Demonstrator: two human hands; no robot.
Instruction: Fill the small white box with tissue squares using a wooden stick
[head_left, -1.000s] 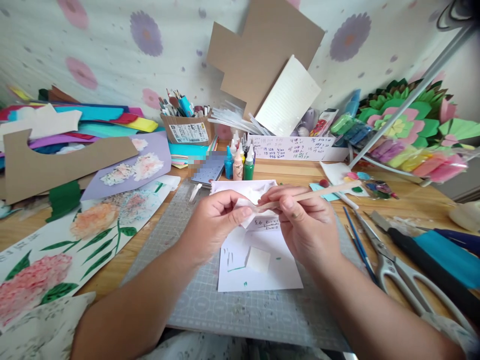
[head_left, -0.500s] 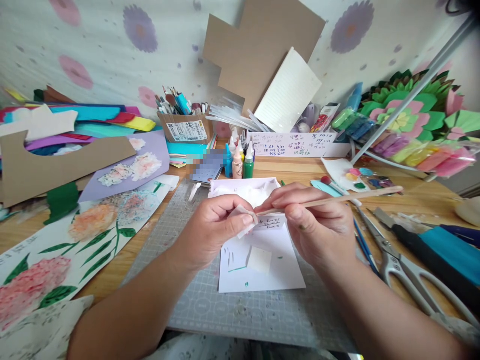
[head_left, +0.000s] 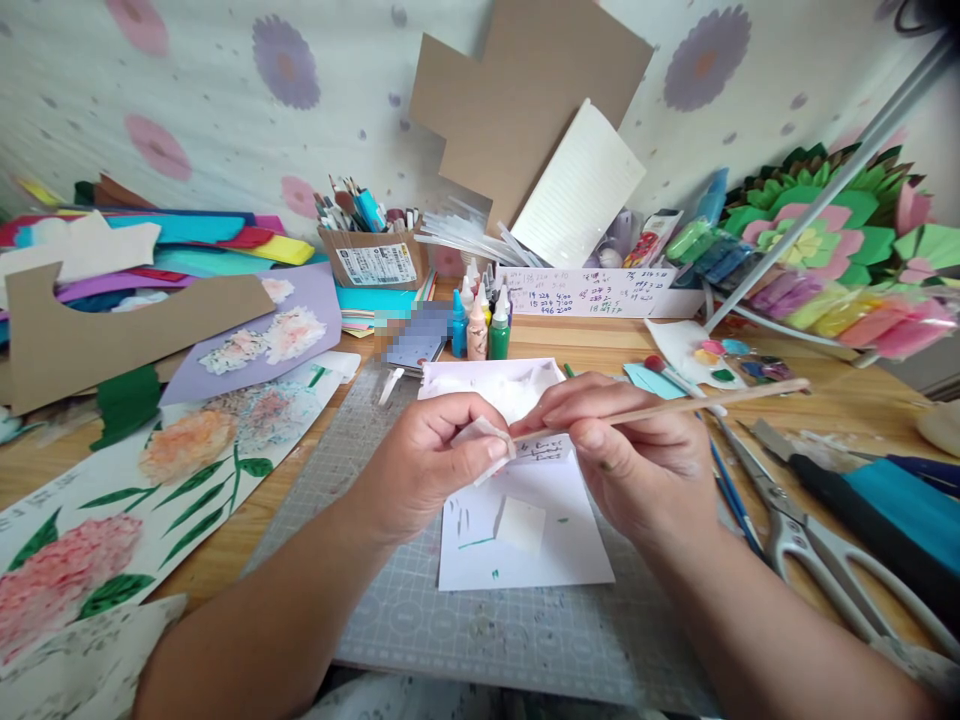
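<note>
My left hand (head_left: 431,465) pinches a folded white tissue (head_left: 480,446) between thumb and fingers. A thin pale wooden stick (head_left: 697,402) lies in the grip of my right hand (head_left: 637,450); its left end meets the tissue at my left fingertips, and its other end points up to the right. Below both hands is a white sheet (head_left: 555,560) with green marks, bearing a small cream square (head_left: 520,524). Just behind the hands, a light purple-edged paper (head_left: 487,372) holds white material, partly covered by my fingers.
A grey cutting mat (head_left: 390,610) lies underneath. Paint bottles (head_left: 499,330) and a phone (head_left: 420,337) stand or lie behind. Scissors (head_left: 787,525), blue brushes (head_left: 731,495) and a paint-daubed paper (head_left: 675,345) are at right. Flower paintings (head_left: 187,440) cover the left.
The stick's left end has shifted slightly and sits nearer the tissue's edge. Both hands keep their grips, and the whole view has shifted a little.
</note>
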